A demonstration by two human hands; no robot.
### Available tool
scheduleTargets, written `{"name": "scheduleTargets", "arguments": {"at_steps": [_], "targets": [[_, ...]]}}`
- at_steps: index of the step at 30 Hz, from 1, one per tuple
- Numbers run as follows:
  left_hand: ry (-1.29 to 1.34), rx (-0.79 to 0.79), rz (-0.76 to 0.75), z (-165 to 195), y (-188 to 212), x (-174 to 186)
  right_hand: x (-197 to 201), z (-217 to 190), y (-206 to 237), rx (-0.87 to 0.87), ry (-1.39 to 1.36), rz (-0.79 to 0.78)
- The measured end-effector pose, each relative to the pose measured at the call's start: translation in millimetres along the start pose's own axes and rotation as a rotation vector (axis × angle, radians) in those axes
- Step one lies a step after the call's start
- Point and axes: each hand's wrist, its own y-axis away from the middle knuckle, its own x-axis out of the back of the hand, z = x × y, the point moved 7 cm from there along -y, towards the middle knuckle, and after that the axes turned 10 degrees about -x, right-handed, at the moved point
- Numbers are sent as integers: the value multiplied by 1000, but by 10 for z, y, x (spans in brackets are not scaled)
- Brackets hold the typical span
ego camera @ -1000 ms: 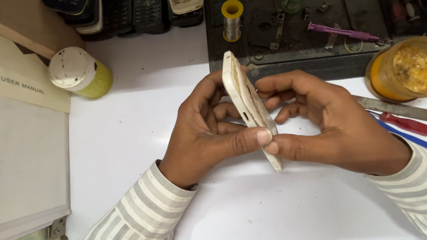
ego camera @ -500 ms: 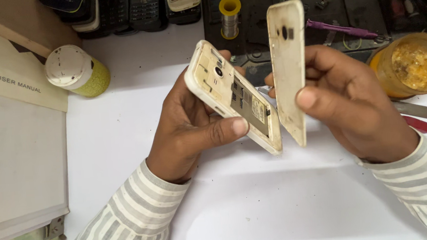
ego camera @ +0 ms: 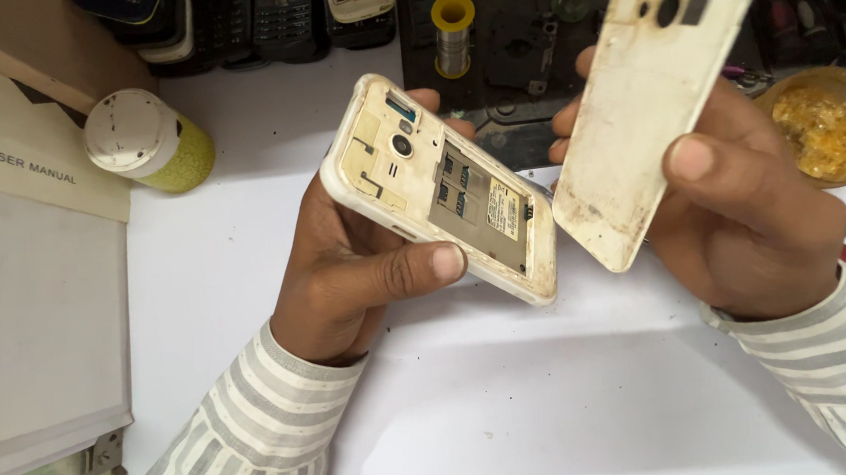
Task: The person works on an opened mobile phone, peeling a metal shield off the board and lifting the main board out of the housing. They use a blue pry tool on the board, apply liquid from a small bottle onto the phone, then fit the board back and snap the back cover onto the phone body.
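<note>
While the left hand (ego camera: 366,271) grips an opened phone (ego camera: 439,187), the right hand (ego camera: 739,215) pinches its seemingly stained back cover (ego camera: 652,102).

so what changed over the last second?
The back cover came off the phone: the right hand pulled it away to the right and up, while the left hand turned the phone's open back toward the camera. Both hands kept their grips; the yellow-green jar and orange tub stayed put.

Left hand (ego camera: 361,272): palm up, fingers curled from beneath, thumb pressed flat across the front edge. Right hand (ego camera: 749,215): raised higher, thumb on front, fingers behind, pinching. Both forearms in striped sleeves, angled in from the lower corners.
</note>
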Motion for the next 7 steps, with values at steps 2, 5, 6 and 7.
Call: {"name": "scheduleTargets", "arguments": {"at_steps": [2,5,6,7], "targets": [[23,-6,7,9,-1,1,17,-20,2,4,-15,1],[41,0,6,24,4,11,32,-47,20,52,48,-4],[44,3,4,31,2,13,39,-50,25,66,64,-6],[36,-9,0,45,-3,12,47,-48,29,73,75,-9]]}}
